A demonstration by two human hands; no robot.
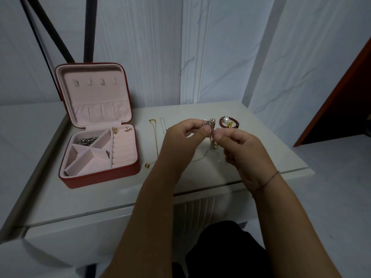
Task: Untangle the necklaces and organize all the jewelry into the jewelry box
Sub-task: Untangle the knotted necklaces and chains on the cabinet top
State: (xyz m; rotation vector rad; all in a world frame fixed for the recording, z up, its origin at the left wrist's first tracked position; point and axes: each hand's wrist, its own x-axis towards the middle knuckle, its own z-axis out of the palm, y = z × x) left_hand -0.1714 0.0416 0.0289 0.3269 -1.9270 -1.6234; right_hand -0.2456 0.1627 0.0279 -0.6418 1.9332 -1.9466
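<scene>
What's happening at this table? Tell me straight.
A person pinches a tangled cluster of jewelry between the left hand and the right hand, held above the white table. The red jewelry box stands open to the left, already holding a silver piece and two earrings. A gold necklace, a thin silver chain and a red bead bracelet lie on the table, not yet put away.

White glossy table [200,199]; pale marble-look wall [230,47] behind; black poles [89,27] upper left; red-brown panel [341,93] far right
</scene>
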